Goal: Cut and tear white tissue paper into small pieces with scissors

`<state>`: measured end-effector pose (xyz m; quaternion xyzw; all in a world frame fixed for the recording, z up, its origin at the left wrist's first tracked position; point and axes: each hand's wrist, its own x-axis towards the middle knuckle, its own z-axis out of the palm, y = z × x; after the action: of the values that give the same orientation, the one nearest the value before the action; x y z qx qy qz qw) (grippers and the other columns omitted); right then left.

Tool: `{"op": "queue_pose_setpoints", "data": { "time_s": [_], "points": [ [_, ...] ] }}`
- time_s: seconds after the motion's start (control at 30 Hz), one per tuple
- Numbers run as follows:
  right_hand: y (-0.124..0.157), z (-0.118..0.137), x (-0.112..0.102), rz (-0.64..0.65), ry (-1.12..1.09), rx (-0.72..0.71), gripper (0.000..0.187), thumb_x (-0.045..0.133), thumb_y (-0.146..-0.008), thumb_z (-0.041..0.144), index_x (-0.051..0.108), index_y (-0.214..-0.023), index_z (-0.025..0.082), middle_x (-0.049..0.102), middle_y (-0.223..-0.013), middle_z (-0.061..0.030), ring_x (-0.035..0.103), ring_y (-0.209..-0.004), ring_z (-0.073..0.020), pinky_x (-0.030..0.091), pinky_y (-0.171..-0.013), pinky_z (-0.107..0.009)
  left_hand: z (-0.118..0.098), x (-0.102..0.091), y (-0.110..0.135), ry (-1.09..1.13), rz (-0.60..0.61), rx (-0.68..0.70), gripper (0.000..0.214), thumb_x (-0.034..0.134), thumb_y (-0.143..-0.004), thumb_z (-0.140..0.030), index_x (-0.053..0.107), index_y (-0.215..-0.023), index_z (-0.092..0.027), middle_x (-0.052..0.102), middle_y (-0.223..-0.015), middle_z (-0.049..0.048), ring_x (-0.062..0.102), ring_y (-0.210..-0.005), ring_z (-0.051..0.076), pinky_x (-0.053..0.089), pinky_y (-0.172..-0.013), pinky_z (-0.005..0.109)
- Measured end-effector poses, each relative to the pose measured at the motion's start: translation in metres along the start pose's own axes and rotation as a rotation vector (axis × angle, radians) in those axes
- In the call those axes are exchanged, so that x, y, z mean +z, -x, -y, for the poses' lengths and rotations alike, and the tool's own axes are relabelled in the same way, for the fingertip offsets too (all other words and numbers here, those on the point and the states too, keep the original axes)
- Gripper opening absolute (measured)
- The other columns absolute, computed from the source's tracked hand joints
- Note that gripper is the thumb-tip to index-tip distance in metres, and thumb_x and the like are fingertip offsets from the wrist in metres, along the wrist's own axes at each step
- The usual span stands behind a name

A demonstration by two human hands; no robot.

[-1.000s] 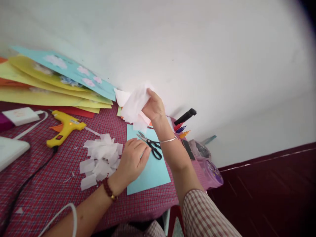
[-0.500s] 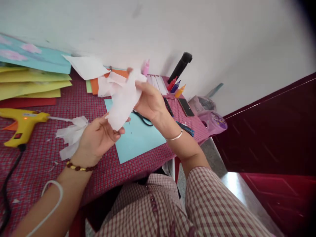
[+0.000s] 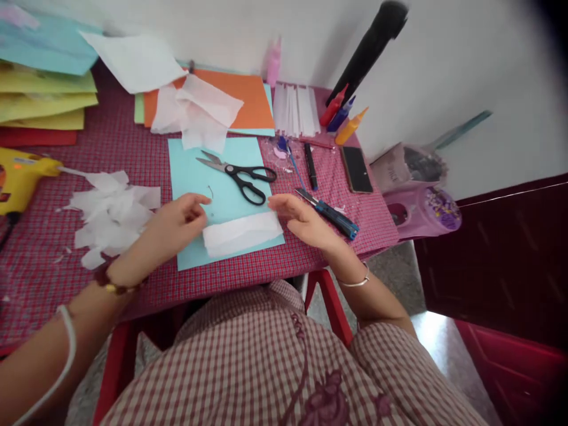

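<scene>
A white strip of tissue paper [image 3: 242,233] lies lengthwise on a light blue sheet [image 3: 189,171] near the table's front edge. At the strip's left end is my left hand [image 3: 183,220], thumb and fingers apart, with nothing held. My right hand [image 3: 306,223] hovers by its right end, fingers stretched and the thumb apart, likewise holding nothing. Just beyond the strip, black-handled scissors [image 3: 229,170] rest on the blue sheet with their blades slightly parted. A pile of torn white tissue pieces [image 3: 109,204] lies left of my left hand.
On the left are a yellow glue gun [image 3: 26,174] and stacked yellow paper [image 3: 44,97]. More tissue [image 3: 206,109] lies over an orange sheet [image 3: 255,100] behind. To the right are a blue cutter [image 3: 335,218], a black marker [image 3: 310,165], a phone [image 3: 356,170] and glue sticks [image 3: 296,111].
The tissue paper, held up between both hands before, now lies flat on the blue sheet, released. Both hands have lowered and moved apart to its two ends. The view has shifted.
</scene>
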<state>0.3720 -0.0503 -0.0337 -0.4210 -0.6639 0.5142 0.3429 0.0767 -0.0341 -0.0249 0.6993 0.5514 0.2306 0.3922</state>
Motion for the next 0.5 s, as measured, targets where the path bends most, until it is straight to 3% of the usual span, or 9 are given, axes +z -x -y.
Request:
{"op": "queue_pose_setpoints", "data": {
  "time_s": [0.07, 0.13, 0.2, 0.3, 0.4, 0.5],
  "points": [
    [0.013, -0.004, -0.001, -0.027, 0.147, -0.014, 0.060, 0.040, -0.067, 0.001, 0.053, -0.121, 0.024, 0.058, -0.126, -0.0069, 0.055, -0.123, -0.0196, 0.044, -0.107, -0.043, -0.006, 0.002, 0.014, -0.398, -0.178, 0.153, 0.029, 0.053, -0.087, -0.022, 0.058, -0.115, -0.015, 0.062, -0.104, 0.0085, 0.058, -0.103, 0.026, 0.046, -0.096, 0.047],
    [0.022, -0.003, 0.001, -0.077, 0.247, -0.060, 0.053, 0.041, -0.073, 0.001, 0.056, -0.117, 0.025, 0.060, -0.119, -0.0069, 0.058, -0.116, -0.0198, 0.046, -0.103, -0.042, -0.011, 0.008, 0.029, -0.578, -0.234, 0.261, 0.029, 0.051, -0.090, -0.022, 0.056, -0.119, -0.018, 0.060, -0.120, 0.0095, 0.053, -0.118, 0.029, 0.041, -0.104, 0.050],
    [0.029, 0.000, 0.006, -0.100, 0.287, -0.121, 0.040, 0.043, -0.079, 0.003, 0.058, -0.110, 0.025, 0.062, -0.109, -0.0062, 0.060, -0.107, -0.0195, 0.049, -0.097, -0.040, -0.012, 0.017, 0.039, -0.627, -0.184, 0.354, 0.027, 0.054, -0.090, -0.025, 0.057, -0.116, -0.020, 0.062, -0.117, 0.0091, 0.057, -0.111, 0.028, 0.045, -0.099, 0.048],
    [0.037, 0.002, 0.016, -0.015, 0.343, -0.194, 0.030, 0.046, -0.084, 0.006, 0.059, -0.105, 0.023, 0.065, -0.102, -0.0054, 0.060, -0.100, -0.0195, 0.049, -0.091, -0.039, -0.005, 0.030, 0.041, -0.694, -0.059, 0.429, 0.027, 0.054, -0.088, -0.024, 0.059, -0.115, -0.022, 0.065, -0.118, 0.0103, 0.060, -0.109, 0.030, 0.042, -0.102, 0.052],
    [0.042, -0.002, 0.028, 0.109, 0.483, -0.199, 0.028, 0.047, -0.087, 0.009, 0.061, -0.108, 0.023, 0.068, -0.108, -0.0060, 0.060, -0.102, -0.0212, 0.045, -0.090, -0.040, 0.003, 0.034, 0.030, -0.723, -0.020, 0.409, 0.026, 0.050, -0.089, -0.021, 0.061, -0.112, -0.024, 0.066, -0.118, 0.0093, 0.058, -0.113, 0.031, 0.039, -0.103, 0.053],
    [0.045, -0.007, 0.035, 0.134, 0.575, -0.187, 0.028, 0.048, -0.089, 0.011, 0.062, -0.111, 0.021, 0.069, -0.113, -0.0064, 0.059, -0.103, -0.0223, 0.043, -0.090, -0.041, 0.006, 0.031, 0.016, -0.684, -0.027, 0.332, 0.017, 0.048, -0.089, -0.024, 0.062, -0.099, -0.022, 0.068, -0.105, 0.0090, 0.060, -0.102, 0.030, 0.045, -0.092, 0.048]
  ]
}}
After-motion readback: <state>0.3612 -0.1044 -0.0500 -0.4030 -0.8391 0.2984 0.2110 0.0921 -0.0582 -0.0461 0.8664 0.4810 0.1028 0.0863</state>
